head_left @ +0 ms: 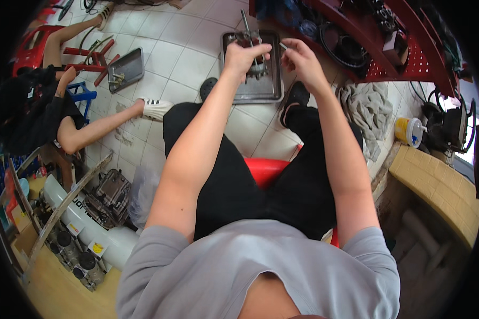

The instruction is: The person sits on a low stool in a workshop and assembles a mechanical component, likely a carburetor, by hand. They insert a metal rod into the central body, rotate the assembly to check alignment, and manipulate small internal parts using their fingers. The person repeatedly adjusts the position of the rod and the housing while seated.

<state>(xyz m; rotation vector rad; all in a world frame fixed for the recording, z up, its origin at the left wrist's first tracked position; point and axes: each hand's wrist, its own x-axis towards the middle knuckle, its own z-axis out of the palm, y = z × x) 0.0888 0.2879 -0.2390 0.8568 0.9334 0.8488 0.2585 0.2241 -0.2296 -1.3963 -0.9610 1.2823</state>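
Note:
My left hand [242,59] is closed around a metal part with a long shaft [244,21], holding it above a grey metal tray [278,91] on the floor. The shaft sticks up past my fingers, and a toothed or ridged metal body [258,70] shows below them. Just right of it, my right hand [303,63] has its thumb and fingers drawn together near the tray's right rim. A thin light sliver shows at those fingertips, too small to name. The two hands are apart.
At the left, another person [24,109] sits by a second tray [138,64] holding metal parts and a red stand [100,68]. A red metal rack [351,29] stands at the upper right, near a grey cloth [364,106] and a white-yellow tub [408,131]. A white tank [109,236] lies lower left.

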